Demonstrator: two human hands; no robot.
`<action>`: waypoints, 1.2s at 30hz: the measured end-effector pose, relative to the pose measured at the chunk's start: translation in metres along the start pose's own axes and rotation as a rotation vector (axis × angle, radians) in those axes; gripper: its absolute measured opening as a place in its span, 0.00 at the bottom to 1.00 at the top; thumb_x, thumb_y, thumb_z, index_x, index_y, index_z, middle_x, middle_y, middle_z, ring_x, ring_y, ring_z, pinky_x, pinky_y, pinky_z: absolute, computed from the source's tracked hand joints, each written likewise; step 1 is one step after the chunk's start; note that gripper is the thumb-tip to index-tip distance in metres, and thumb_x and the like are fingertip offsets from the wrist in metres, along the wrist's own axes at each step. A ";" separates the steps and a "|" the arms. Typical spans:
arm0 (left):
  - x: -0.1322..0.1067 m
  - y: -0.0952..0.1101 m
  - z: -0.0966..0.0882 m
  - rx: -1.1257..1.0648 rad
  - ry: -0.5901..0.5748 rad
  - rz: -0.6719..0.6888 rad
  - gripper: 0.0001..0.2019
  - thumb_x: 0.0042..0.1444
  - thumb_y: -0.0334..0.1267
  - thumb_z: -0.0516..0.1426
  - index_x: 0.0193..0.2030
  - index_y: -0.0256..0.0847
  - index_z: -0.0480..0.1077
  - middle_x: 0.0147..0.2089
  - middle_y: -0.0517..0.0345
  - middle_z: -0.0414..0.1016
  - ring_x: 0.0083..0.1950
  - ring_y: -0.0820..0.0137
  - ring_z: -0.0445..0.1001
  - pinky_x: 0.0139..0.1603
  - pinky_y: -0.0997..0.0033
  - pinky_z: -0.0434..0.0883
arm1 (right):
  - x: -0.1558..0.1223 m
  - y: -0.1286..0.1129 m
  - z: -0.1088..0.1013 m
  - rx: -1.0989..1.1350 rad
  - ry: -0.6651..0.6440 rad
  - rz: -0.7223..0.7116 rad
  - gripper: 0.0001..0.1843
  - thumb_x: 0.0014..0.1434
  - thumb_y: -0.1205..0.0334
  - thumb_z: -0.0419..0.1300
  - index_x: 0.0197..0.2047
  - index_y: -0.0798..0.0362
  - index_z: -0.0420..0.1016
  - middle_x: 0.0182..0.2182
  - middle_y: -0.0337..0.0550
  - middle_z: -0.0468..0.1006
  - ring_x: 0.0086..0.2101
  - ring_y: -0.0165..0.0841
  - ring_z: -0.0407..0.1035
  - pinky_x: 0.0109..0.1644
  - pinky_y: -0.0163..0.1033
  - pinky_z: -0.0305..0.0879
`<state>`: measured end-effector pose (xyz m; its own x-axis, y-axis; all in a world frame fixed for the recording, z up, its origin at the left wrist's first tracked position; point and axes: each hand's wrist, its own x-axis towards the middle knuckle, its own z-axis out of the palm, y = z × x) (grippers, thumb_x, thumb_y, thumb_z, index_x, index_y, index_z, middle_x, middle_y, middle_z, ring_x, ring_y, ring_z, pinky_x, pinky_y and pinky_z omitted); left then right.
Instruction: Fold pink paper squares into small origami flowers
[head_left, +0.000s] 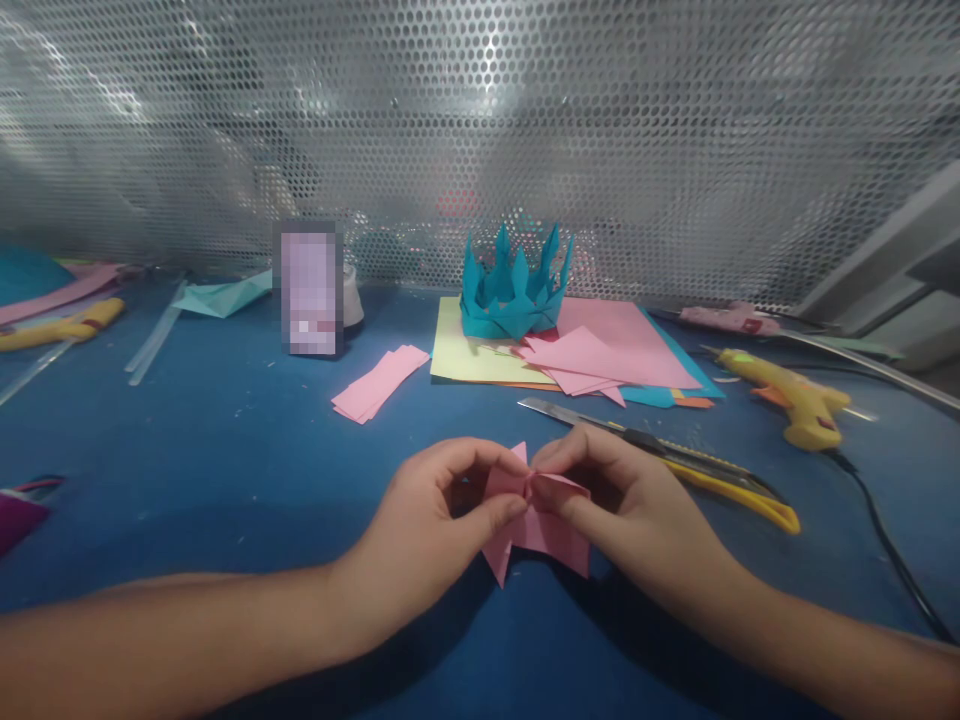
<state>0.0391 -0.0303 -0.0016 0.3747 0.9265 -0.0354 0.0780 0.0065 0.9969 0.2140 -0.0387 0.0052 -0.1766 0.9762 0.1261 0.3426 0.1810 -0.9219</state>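
A folded piece of pink paper is held just above the blue table, with pointed corners sticking out above and below my fingers. My left hand pinches its left part between thumb and fingers. On the other side, my right hand pinches the paper near its middle fold, the two sets of fingertips almost meeting. Just beyond my right hand lies a box cutter with a yellow handle and its blade out. A stack of pink paper strips rests farther off to the left.
A blue paper crown stands on coloured sheets, beside loose pink pieces. A yellow glue gun with a cord lies right; another glue gun is far left. Near glue sticks stands a blurred-out phone-like object. Perforated metal rises behind.
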 end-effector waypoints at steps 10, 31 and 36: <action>0.000 0.000 0.001 0.051 -0.010 0.023 0.06 0.51 0.34 0.59 0.37 0.39 0.71 0.36 0.56 0.75 0.36 0.70 0.73 0.39 0.70 0.71 | -0.002 0.000 0.000 -0.017 0.007 -0.027 0.03 0.52 0.66 0.57 0.28 0.52 0.67 0.25 0.39 0.72 0.27 0.31 0.68 0.29 0.36 0.67; 0.001 -0.001 0.001 -0.081 0.010 0.007 0.10 0.52 0.30 0.58 0.39 0.42 0.62 0.33 0.66 0.66 0.33 0.78 0.66 0.34 0.78 0.66 | -0.004 -0.003 0.006 0.008 -0.007 -0.131 0.12 0.49 0.76 0.52 0.34 0.50 0.63 0.29 0.36 0.69 0.30 0.28 0.68 0.32 0.32 0.68; 0.002 -0.001 0.002 -0.120 -0.004 -0.017 0.14 0.51 0.31 0.60 0.42 0.43 0.60 0.34 0.65 0.67 0.33 0.78 0.67 0.35 0.77 0.66 | -0.006 -0.003 0.007 -0.044 0.007 -0.168 0.11 0.50 0.76 0.52 0.33 0.50 0.63 0.27 0.35 0.67 0.27 0.26 0.65 0.29 0.29 0.65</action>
<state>0.0419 -0.0291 -0.0026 0.3783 0.9242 -0.0523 -0.0270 0.0675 0.9974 0.2079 -0.0455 0.0043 -0.2281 0.9324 0.2802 0.3488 0.3470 -0.8706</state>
